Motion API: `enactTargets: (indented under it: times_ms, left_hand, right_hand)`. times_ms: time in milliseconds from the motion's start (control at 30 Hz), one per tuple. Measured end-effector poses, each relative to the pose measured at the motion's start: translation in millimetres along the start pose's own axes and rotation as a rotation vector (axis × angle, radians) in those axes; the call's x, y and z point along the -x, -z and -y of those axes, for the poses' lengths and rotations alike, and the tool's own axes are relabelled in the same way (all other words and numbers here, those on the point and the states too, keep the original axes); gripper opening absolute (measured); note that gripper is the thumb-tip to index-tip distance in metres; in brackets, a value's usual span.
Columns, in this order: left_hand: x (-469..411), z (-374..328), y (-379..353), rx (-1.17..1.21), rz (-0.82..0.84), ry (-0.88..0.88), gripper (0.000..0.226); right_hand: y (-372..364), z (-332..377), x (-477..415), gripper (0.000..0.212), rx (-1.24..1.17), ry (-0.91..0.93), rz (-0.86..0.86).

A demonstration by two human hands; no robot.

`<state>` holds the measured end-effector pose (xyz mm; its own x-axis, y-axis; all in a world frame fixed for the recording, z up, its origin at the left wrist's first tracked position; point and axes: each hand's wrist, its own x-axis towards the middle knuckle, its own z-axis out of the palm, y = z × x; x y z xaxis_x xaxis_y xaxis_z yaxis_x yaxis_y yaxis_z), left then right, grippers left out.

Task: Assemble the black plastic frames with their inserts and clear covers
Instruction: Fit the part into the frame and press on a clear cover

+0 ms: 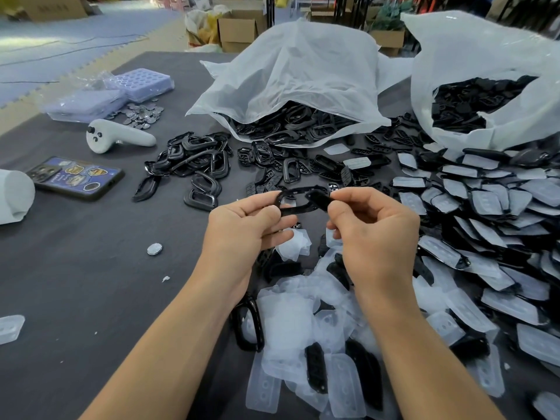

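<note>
Left hand and right hand close together, fingers curled.

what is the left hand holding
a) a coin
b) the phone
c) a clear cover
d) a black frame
d: the left hand pinches the frame by its near end, while the right hand holds an insert at the other end.

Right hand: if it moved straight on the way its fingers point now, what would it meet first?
Most likely the black frame that the left hand holds: the right hand pinches a black insert whose tip seems to reach the frame's right end. Depth is hard to judge.
</note>
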<state>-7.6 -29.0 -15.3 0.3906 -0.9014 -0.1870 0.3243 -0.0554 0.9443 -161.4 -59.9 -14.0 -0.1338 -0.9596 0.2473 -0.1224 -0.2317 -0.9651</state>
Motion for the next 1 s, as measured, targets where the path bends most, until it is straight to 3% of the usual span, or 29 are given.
enactTargets:
  times_ms: [133,400,667,833,1000]
  left_hand:
    - [-1,2,1,-0.089,0.041,-0.080,0.025]
    - [4,-1,-1,-0.207,0.197,-0.109,0.037]
    - [11,2,-5,-0.256,0.161,-0.134,0.038]
    - [12,3,-7,-0.316,0.048,-0.205,0.017]
    - [7,-3,0,-0.258,0.029,-0.226,0.020]
  right_hand:
    - [-2,2,4,0.020,0.177,0.152,0.060]
    - [-6,0,9,0.012,0.373,0.252,0.008]
    - [-9,2,13,0.014,0.404,0.203,-0.064]
    - [-7,2,11,0.020,0.383,0.136,0.014]
    - [-4,3,9,0.014,0.416,0.151,0.114]
